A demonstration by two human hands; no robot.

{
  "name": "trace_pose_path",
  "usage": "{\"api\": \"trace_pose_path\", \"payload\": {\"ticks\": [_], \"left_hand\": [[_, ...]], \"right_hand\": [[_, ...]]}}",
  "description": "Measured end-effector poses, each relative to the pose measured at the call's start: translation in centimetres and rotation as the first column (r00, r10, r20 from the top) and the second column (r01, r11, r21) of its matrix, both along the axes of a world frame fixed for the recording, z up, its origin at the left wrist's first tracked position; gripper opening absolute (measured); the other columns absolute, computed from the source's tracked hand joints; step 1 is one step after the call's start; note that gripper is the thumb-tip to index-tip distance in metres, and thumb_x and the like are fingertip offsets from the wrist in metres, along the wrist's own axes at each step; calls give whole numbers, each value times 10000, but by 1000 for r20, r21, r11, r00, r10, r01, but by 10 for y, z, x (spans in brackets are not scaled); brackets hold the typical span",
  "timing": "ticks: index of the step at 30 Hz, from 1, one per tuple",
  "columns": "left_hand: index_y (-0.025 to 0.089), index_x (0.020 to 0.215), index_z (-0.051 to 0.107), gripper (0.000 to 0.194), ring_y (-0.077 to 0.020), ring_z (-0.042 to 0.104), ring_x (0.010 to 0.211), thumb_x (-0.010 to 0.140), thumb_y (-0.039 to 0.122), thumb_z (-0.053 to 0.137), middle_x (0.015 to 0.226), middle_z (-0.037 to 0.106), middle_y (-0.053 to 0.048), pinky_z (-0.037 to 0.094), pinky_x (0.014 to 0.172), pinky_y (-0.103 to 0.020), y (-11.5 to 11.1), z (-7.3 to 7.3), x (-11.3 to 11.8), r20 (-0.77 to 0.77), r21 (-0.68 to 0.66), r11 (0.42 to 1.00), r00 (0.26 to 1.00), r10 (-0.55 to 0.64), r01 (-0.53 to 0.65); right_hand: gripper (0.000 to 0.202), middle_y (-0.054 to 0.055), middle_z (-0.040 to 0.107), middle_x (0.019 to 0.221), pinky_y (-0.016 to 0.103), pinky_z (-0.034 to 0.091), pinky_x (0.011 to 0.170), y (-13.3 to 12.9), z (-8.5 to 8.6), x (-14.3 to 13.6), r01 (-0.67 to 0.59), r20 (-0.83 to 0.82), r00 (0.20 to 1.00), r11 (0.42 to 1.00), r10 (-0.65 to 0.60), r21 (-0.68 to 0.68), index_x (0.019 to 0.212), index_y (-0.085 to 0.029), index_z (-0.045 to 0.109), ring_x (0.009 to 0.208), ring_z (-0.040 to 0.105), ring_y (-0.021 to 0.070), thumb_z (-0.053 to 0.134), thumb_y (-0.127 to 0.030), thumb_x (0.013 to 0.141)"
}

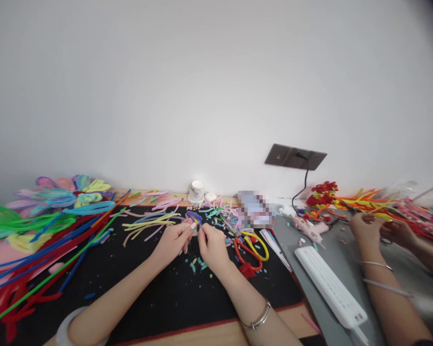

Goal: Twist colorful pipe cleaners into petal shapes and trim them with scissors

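Observation:
Over the middle of the black mat [166, 293], my left hand [173, 241] has its fingers closed on a small blue-purple fuzzy piece [194, 219]. Close beside it on the right, my right hand [213, 246] pinches at the same piece, its fingertips partly hidden. Pastel fuzzy stems [151, 221] lie to the left of my hands. Small cut bits [198, 264] are scattered below and behind them. Scissors with yellow handles [259, 245] and a red looped stem [243, 254] are just right of my right hand.
Bundles of coloured stems [32, 259] cover the left side. Behind are a paper cup [196, 191] and a phone-like screen [256, 210]. At right are a pink glue gun [310, 228], a white power strip [330, 286] and another person's hands [368, 233] holding something yellow.

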State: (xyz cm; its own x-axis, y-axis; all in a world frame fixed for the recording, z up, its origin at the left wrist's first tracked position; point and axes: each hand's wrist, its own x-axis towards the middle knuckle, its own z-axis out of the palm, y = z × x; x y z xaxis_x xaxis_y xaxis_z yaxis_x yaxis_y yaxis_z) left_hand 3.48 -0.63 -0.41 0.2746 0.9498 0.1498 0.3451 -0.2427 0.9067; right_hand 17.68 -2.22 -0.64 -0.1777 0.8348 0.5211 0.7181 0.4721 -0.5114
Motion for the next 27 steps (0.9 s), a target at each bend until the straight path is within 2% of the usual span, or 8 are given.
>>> {"api": "trace_pose_path", "payload": {"ticks": [4, 9, 12, 14, 16, 18, 21, 27], "left_hand": [[201, 540, 422, 427, -109, 424, 331, 875, 452, 338, 348, 426, 63, 322, 425, -220, 1, 0, -2, 2, 1, 1000, 1000, 32, -32], [207, 504, 369, 435, -123, 417, 356, 876, 430, 332, 338, 380, 60, 322, 459, -235, 3, 1, -5, -91, 126, 990, 993, 76, -64], [206, 525, 399, 429, -124, 423, 342, 879, 437, 326, 338, 403, 59, 333, 459, -237, 4, 4, -8, -84, 84, 995, 995, 53, -45], [202, 579, 453, 414, -130, 447, 364, 887, 434, 303, 377, 453, 50, 347, 472, -240, 6, 6, -12, -71, 87, 995, 996, 61, -54], [199, 636, 491, 401, -144, 483, 426, 895, 417, 277, 431, 490, 36, 357, 508, -245, 9, 8, -17, -90, 165, 978, 986, 143, -127], [199, 628, 480, 370, -154, 502, 481, 885, 397, 302, 466, 495, 24, 350, 540, -248, 13, 9, -24, -172, 264, 940, 948, 268, -218], [205, 742, 523, 262, -162, 523, 514, 853, 381, 364, 539, 548, 11, 328, 538, -246, 20, 8, -34, -333, 319, 915, 875, 352, -246], [212, 774, 560, 197, -199, 582, 645, 778, 387, 470, 683, 632, -27, 356, 568, -253, 22, 3, -40, -526, 323, 941, 806, 271, -105]], "right_hand": [[241, -25, 406, 579, 226, 296, 543, -1, 1, 1, -5, -43, 999, 999, 4, -37, 639, -197, 361, 538, 422, 115, 333, -180, 878], [231, -29, 431, 582, 216, 299, 533, 0, 3, 1, -29, -97, 995, 996, 20, -90, 646, -199, 379, 545, 434, 116, 352, -197, 875], [241, -31, 424, 569, 214, 290, 526, 1, 4, 3, -30, -98, 995, 996, 21, -90, 634, -196, 386, 538, 432, 114, 353, -194, 872], [263, -31, 416, 550, 218, 278, 515, 3, 3, 5, 12, -91, 996, 997, -19, -77, 617, -194, 389, 516, 420, 113, 343, -197, 875], [276, -27, 431, 539, 224, 271, 511, 6, 2, 10, 99, -84, 991, 992, -105, -74, 610, -193, 400, 502, 423, 114, 334, -202, 877], [273, -16, 471, 543, 228, 276, 522, 9, 1, 14, 193, -67, 978, 977, -199, -93, 616, -191, 421, 512, 456, 122, 335, -199, 874], [264, 9, 541, 568, 235, 281, 537, 14, -1, 19, 275, -14, 960, 951, -280, -140, 633, -189, 468, 549, 512, 140, 350, -195, 868], [273, 51, 623, 646, 241, 285, 537, 24, -6, 14, 247, 37, 969, 954, -245, -171, 702, -180, 553, 592, 564, 164, 348, -191, 882]]}}
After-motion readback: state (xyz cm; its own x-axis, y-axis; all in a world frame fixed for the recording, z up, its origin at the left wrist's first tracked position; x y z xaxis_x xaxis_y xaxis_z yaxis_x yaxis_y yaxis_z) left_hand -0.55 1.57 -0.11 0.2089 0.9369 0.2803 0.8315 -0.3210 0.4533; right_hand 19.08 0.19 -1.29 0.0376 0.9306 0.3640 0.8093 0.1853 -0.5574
